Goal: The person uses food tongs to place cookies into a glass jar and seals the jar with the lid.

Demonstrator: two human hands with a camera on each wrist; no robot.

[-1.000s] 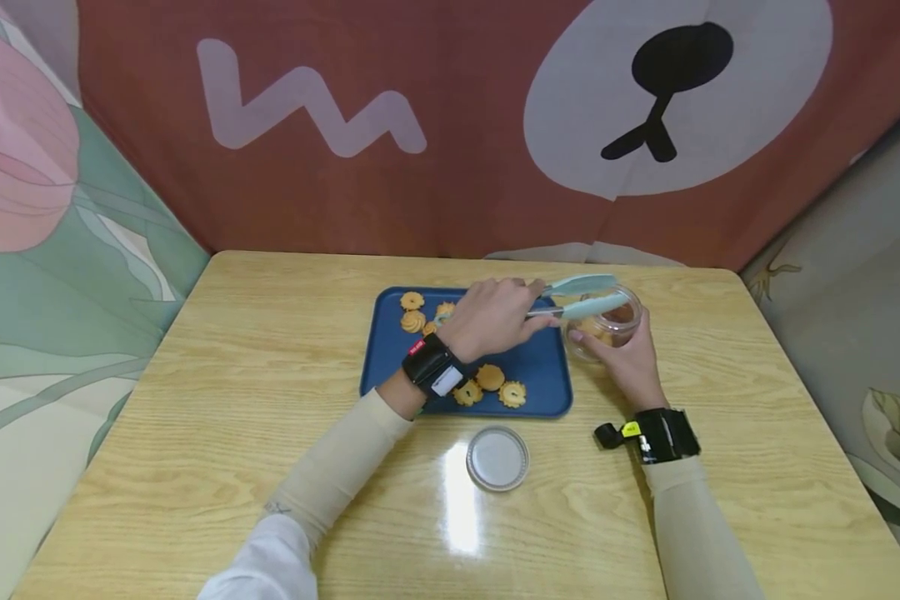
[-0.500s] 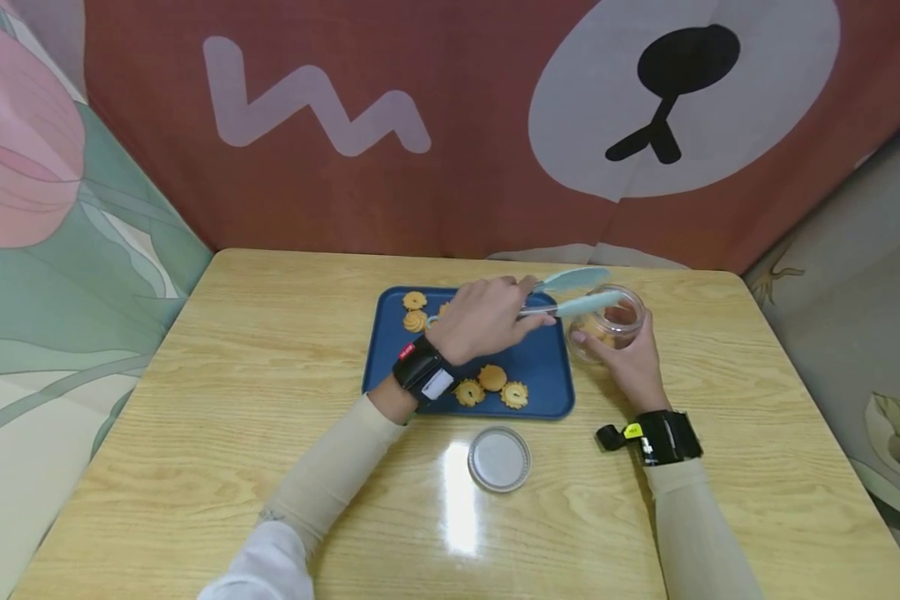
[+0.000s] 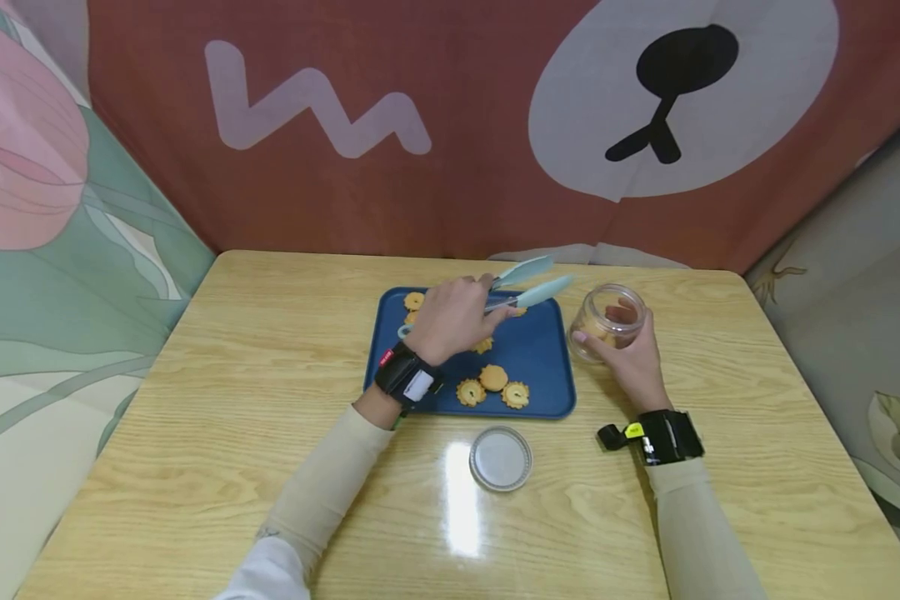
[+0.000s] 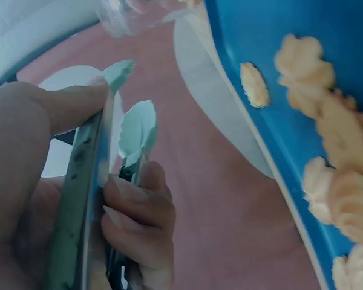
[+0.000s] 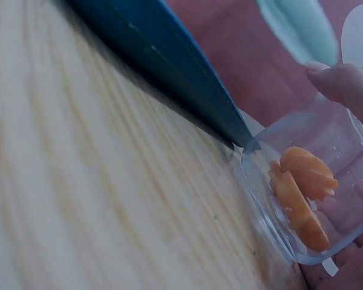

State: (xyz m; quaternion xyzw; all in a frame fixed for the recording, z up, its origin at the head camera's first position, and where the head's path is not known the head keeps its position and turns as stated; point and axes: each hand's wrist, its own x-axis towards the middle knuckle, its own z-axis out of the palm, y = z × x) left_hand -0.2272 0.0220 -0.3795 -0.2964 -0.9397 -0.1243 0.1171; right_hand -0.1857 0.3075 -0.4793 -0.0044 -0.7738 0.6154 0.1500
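My left hand (image 3: 453,317) grips a pair of tongs (image 3: 543,290) with pale teal tips and metal arms, held over the back of the blue tray (image 3: 536,358). The tips stand apart with nothing between them, as the left wrist view also shows. Cookies (image 3: 493,378) lie on the tray in a front group and along the back, partly hidden by the hand. My right hand (image 3: 636,362) holds a clear open jar (image 3: 607,312) at the tray's right side, thumb and fingers around it. In the right wrist view a few cookies (image 5: 299,196) lie in the jar.
A round lid (image 3: 501,458) lies on the wooden table (image 3: 270,333) in front of the tray. A printed cloth (image 3: 330,200) hangs behind the table's back edge. More patterned cloth (image 3: 855,275) stands at the right.
My left hand has moved left with the tongs, from over the jar's mouth to above the tray. The right hand and jar have stayed in place.
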